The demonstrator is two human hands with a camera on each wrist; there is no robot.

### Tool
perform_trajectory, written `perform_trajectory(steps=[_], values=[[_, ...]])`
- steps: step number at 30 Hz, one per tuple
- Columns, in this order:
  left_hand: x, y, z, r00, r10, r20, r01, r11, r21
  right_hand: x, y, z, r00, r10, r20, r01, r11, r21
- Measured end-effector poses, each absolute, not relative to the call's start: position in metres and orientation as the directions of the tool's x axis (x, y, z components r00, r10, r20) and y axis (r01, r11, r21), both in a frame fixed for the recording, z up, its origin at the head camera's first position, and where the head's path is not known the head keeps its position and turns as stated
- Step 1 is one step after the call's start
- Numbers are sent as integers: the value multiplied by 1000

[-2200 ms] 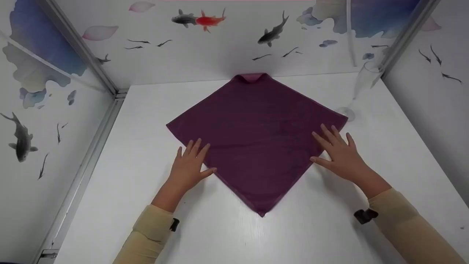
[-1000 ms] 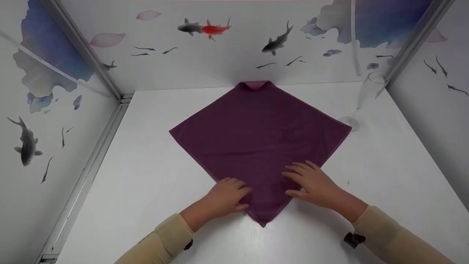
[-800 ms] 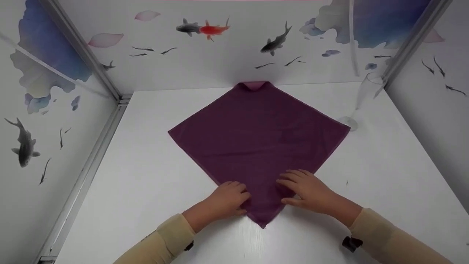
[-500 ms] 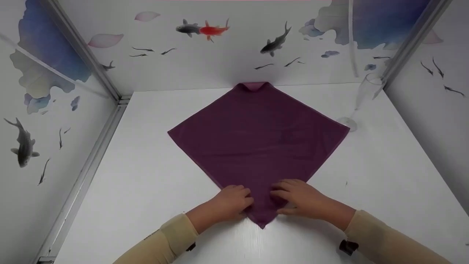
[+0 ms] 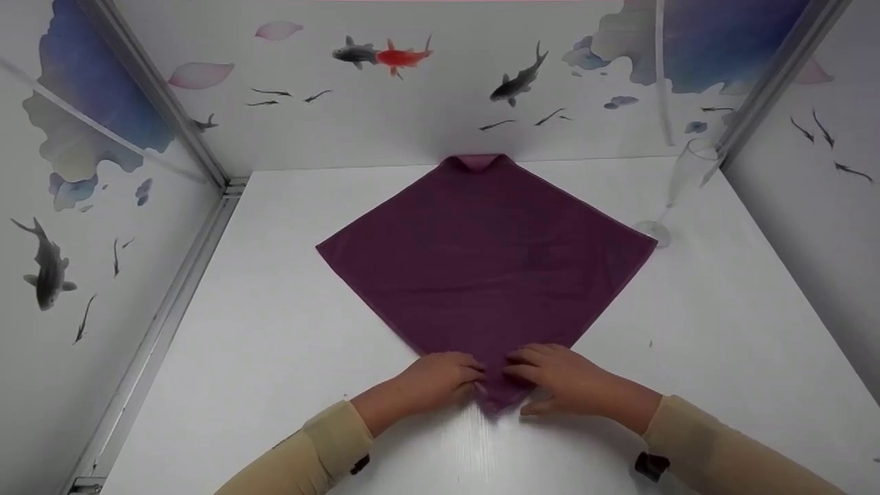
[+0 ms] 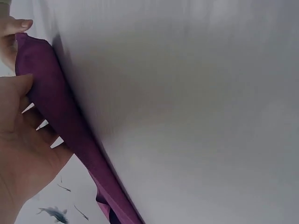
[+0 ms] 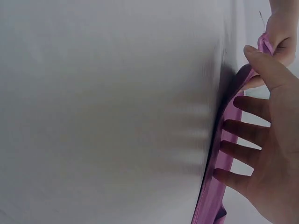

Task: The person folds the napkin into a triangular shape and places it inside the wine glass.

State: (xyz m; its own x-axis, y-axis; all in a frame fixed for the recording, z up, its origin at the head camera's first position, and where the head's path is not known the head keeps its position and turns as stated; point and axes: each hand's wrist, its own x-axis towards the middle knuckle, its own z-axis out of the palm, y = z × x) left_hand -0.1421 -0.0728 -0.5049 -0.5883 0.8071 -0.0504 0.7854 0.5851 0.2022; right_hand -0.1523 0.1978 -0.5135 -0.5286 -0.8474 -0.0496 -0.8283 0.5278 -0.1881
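Note:
A dark purple square cloth [image 5: 474,254] lies on the white table as a diamond, its far corner curled up against the back wall. My left hand [image 5: 440,378] pinches its edge by the near corner; in the left wrist view, the thumb lies on one face of the cloth [image 6: 56,93] and the fingers go behind it. Opposite, my right hand [image 5: 567,378] touches the cloth with spread, fairly straight fingers. Its thumb stands apart from the cloth in the right wrist view. The near corner is slightly raised and partly hidden between the hands.
A clear stemmed glass [image 5: 653,234] stands at the back right, its foot beside the cloth's right corner. White panels with painted fish [image 5: 519,75] close off the back and both sides of the table [image 5: 275,295].
Both hands have slid from the cloth's sides down to its near corner, closing in on each other. The left fingers now pinch the edge, and the corner tip has lifted a little.

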Motion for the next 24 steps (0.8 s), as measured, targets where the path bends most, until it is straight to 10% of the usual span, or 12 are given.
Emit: perform_trajectory(steps=[24], values=[[-137, -77, -493, -760, 636, -136, 393, 616, 682, -153, 208, -509, -535, -837, 118, -841, 513, -173]])
